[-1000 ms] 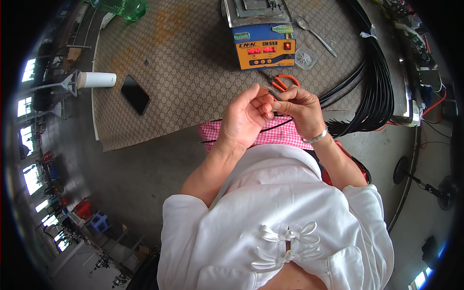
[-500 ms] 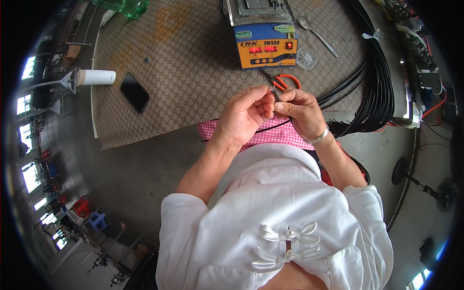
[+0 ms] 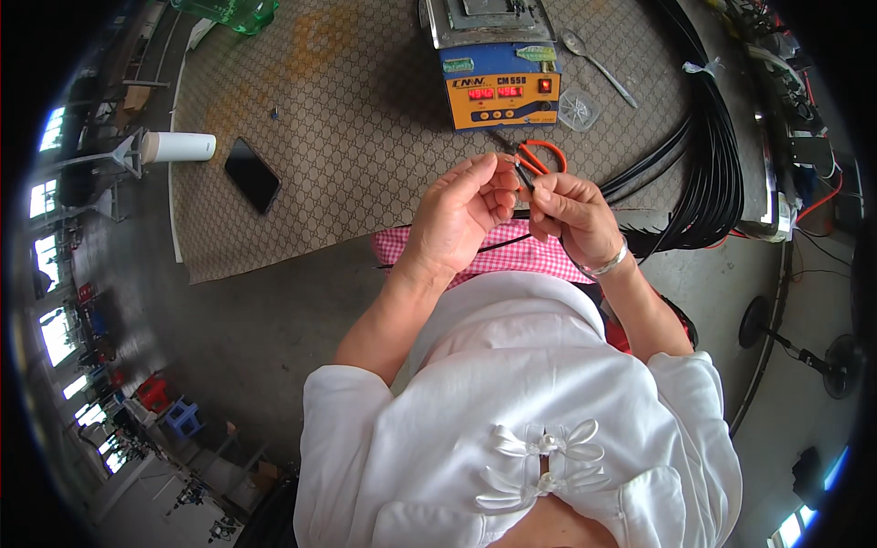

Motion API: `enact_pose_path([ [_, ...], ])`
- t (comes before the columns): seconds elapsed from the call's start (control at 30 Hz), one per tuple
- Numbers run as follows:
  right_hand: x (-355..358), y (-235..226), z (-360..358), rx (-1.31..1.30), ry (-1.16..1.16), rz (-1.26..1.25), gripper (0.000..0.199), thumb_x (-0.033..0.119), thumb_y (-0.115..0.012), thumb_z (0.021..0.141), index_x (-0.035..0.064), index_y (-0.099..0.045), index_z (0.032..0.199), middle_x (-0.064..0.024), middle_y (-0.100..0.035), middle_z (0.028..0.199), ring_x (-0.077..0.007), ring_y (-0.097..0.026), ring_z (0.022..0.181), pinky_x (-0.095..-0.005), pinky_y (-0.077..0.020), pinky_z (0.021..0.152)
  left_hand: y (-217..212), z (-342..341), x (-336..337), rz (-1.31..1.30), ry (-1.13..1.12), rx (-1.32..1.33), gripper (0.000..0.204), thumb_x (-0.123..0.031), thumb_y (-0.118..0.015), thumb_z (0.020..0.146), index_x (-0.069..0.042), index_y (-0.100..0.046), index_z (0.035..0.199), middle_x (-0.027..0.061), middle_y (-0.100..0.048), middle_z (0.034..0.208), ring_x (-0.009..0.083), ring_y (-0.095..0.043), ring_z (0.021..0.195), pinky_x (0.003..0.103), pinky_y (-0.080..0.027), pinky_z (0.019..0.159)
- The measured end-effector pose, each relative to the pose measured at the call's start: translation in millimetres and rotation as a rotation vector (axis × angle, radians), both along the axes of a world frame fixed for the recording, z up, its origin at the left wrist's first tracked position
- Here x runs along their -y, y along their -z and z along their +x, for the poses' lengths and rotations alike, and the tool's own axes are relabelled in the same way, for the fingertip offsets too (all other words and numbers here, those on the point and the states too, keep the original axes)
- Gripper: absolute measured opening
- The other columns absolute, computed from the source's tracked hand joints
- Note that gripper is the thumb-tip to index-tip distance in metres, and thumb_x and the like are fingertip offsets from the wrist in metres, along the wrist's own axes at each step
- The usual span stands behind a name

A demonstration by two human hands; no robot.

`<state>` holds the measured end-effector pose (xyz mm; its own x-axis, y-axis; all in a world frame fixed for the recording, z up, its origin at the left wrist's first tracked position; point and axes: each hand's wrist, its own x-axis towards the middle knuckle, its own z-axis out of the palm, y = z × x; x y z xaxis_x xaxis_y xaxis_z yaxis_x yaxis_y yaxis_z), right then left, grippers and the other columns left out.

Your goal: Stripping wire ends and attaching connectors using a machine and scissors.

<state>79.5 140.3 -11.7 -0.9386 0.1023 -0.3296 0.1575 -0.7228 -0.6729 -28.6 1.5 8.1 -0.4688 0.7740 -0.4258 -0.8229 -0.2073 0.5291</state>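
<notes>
My right hand (image 3: pixel 577 217) pinches a thin black cable (image 3: pixel 524 176) between thumb and forefinger, its end pointing up and to the left. At that end, the thumb and forefinger of my left hand (image 3: pixel 464 208) are pressed together on the fine stripped wire ends (image 3: pixel 514 160); the other fingers are curled. The wires are too small to make out singly. Just beyond both hands lies an orange-handled cutting tool (image 3: pixel 558 157), partly hidden. More black cable crosses the pink checked cloth (image 3: pixel 402 245) on my lap.
A blue and yellow solder pot unit (image 3: pixel 501 96) with a red display stands ahead. Right of it are a spoon (image 3: pixel 601 68), a clear dish (image 3: pixel 578 110) and a thick bundle of black cables (image 3: pixel 717 173). A phone (image 3: pixel 252 175), white tumbler (image 3: pixel 179 147) and green bottle (image 3: pixel 228 11) lie left.
My right hand has turned and shifted slightly right, tilting the cable and showing more of its end. My left hand keeps its pinch near the tip.
</notes>
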Motion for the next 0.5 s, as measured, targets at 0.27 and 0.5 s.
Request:
enact_pose_path([
  [0.27, -4.5, -1.8, -0.4, 0.020, -0.074, -0.061, 0.019, 0.020, -0.053, 0.087, 0.0013, -0.057, 0.086, 0.0003, -0.049, 0.065, -0.0063, -0.037, 0.050, -0.0217, -0.0329, 0.046, 3.9, -3.4, -3.4, 0.037, 0.021, 0.097, 0.020, -0.021, -0.050, 0.088, -0.002, -0.057, 0.088, 0.0046, -0.058, 0.075, 0.0135, -0.054, 0.065, 0.026, -0.043, 0.062],
  [0.5, -4.0, -1.5, -1.3, 0.025, -0.070, -0.101, 0.018, 0.019, -0.052, 0.087, 0.0016, -0.057, 0.086, 0.0006, -0.049, 0.065, -0.0061, -0.035, 0.049, -0.0215, -0.0314, 0.045, 2.6, -1.3, -4.6, 0.051, 0.010, 0.061, 0.018, -0.018, -0.048, 0.089, -0.002, -0.056, 0.088, 0.0037, -0.057, 0.074, 0.0125, -0.053, 0.066, 0.025, -0.043, 0.062],
])
